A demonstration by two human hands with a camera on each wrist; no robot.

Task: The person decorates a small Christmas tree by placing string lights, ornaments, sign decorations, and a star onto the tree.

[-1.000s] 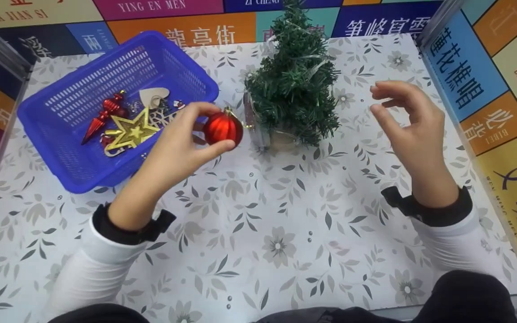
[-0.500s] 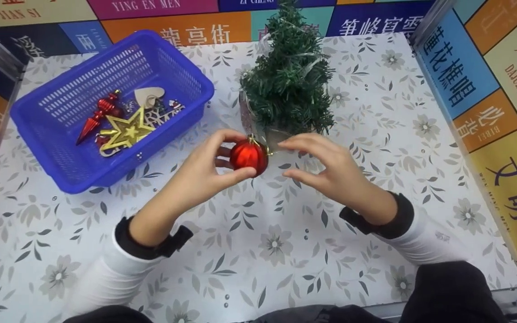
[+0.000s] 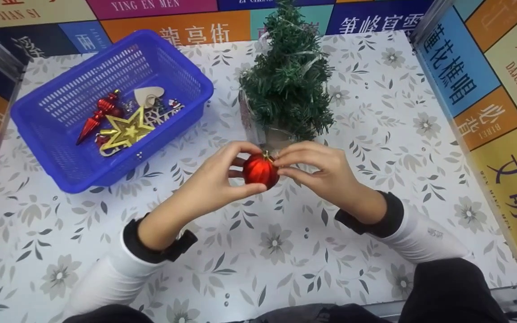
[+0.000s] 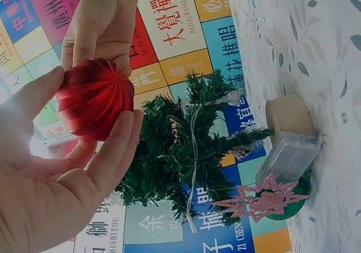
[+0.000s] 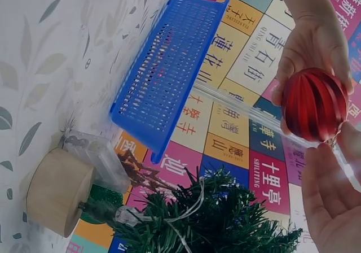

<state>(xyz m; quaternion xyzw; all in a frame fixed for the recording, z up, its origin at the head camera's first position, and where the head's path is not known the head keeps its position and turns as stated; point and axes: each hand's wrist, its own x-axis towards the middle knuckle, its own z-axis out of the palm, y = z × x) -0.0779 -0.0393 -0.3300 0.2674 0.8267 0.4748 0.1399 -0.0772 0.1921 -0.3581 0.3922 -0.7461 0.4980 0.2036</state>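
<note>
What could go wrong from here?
The left hand holds the round red bauble above the table; it might slip and roll. The right hand touches it near the gold cap; a tug could loosen that. The tree stands just beyond both hands; a bump might tip it.

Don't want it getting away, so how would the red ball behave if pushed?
The red ball would likely roll, being round, though its ridges might slow it. Its glossy surface could feel slippery. The left hand pinches it, so it's probably light.
</note>
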